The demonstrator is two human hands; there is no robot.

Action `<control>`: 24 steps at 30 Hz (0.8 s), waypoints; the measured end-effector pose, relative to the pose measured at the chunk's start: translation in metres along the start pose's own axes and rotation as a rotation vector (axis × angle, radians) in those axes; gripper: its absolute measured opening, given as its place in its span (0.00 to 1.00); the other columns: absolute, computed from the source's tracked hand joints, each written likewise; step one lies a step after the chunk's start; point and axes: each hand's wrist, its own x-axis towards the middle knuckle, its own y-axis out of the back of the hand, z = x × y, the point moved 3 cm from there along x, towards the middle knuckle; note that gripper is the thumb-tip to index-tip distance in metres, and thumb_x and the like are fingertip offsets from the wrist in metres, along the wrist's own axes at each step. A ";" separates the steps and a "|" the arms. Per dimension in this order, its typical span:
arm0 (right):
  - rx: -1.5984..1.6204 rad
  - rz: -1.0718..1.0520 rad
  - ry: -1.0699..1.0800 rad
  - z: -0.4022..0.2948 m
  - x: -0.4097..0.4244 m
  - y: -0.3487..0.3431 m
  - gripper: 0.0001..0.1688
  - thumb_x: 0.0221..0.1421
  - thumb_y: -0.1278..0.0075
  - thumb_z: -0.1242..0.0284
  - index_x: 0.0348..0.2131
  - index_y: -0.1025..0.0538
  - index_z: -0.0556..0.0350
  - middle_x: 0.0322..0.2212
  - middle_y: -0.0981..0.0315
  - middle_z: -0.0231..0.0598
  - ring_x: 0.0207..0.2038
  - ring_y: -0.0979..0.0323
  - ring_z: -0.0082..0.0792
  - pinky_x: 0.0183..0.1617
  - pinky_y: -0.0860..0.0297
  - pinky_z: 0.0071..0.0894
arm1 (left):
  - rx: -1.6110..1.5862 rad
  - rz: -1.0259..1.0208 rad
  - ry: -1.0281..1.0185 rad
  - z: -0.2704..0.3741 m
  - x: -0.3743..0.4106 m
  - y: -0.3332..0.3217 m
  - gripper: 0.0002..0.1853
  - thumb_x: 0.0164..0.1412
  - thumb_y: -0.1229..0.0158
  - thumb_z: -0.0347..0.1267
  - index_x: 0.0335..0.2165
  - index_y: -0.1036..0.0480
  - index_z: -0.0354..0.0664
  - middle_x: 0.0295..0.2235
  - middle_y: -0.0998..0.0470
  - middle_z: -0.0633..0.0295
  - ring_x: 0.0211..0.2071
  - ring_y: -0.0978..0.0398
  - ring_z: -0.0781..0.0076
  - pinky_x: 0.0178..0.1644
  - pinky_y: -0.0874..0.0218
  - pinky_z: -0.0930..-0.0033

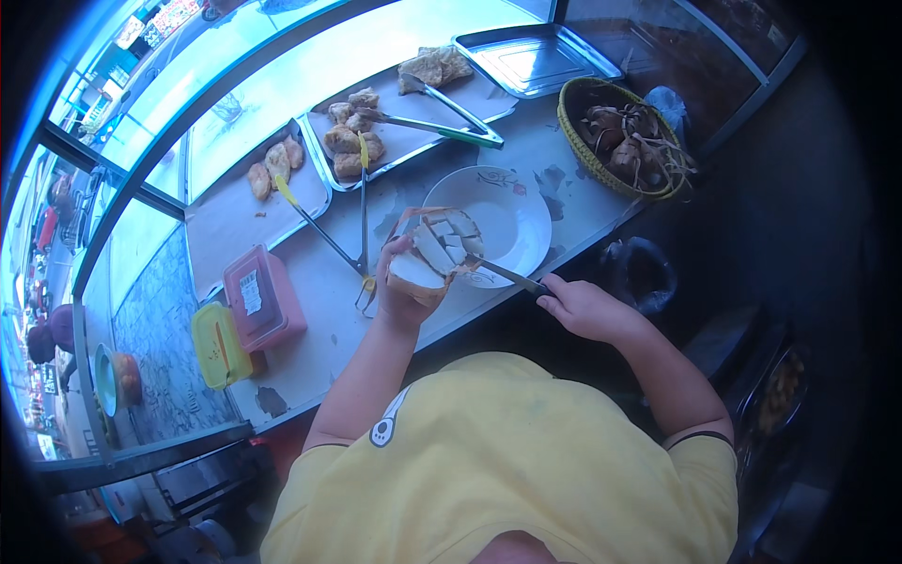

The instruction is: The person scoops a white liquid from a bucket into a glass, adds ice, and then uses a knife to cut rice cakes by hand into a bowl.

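My left hand [406, 304] holds a white compressed rice cake [417, 271], apparently ketupat, split open in its brown leaf wrapping. One half is scored into chunks; the other shows a smooth white face. In my right hand [588, 309] is a knife [509, 274], gripped by its dark handle. Its blade tip meets the wrapping edge at the scored half. Below and behind the rice cake lies a white plate [525, 215] with a floral rim, partly hidden by the cake and knife.
Metal trays [486, 113] of fried food line the back, with tongs [451, 130] across one. More tongs [363, 211] stand left. A woven basket [574, 144] of leaf-wrapped parcels sits right. Pink [282, 303] and yellow [211, 338] plastic boxes are left, inside a glass-framed stall.
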 end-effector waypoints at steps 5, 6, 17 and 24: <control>0.450 -0.159 -0.210 0.007 -0.001 -0.007 0.17 0.60 0.61 0.62 0.37 0.34 0.59 0.22 0.32 0.40 0.24 0.33 0.36 0.29 0.37 0.37 | -0.017 0.054 0.025 -0.001 -0.003 0.000 0.27 0.52 0.56 0.38 0.52 0.43 0.43 0.48 0.35 0.51 0.48 0.32 0.52 0.47 0.35 0.53; 0.442 -0.125 -0.191 0.009 -0.002 -0.009 0.17 0.60 0.61 0.61 0.36 0.34 0.59 0.22 0.32 0.38 0.24 0.34 0.34 0.30 0.37 0.37 | -0.016 0.052 0.042 -0.001 -0.003 0.003 0.28 0.52 0.56 0.38 0.52 0.44 0.43 0.48 0.36 0.51 0.48 0.33 0.51 0.47 0.35 0.53; 0.000 0.121 -0.218 0.022 -0.002 0.000 0.17 0.59 0.62 0.63 0.37 0.35 0.61 0.26 0.29 0.57 0.33 0.31 0.57 0.38 0.36 0.51 | 0.024 0.068 0.131 -0.004 -0.010 -0.002 0.31 0.53 0.58 0.39 0.55 0.47 0.38 0.51 0.39 0.47 0.50 0.37 0.46 0.52 0.41 0.44; -0.185 0.197 -0.259 0.020 -0.009 0.013 0.16 0.58 0.61 0.64 0.37 0.34 0.60 0.24 0.28 0.54 0.30 0.29 0.55 0.36 0.34 0.51 | 0.035 0.108 0.159 0.000 -0.013 0.001 0.32 0.54 0.60 0.39 0.56 0.47 0.38 0.54 0.41 0.47 0.55 0.42 0.45 0.55 0.48 0.40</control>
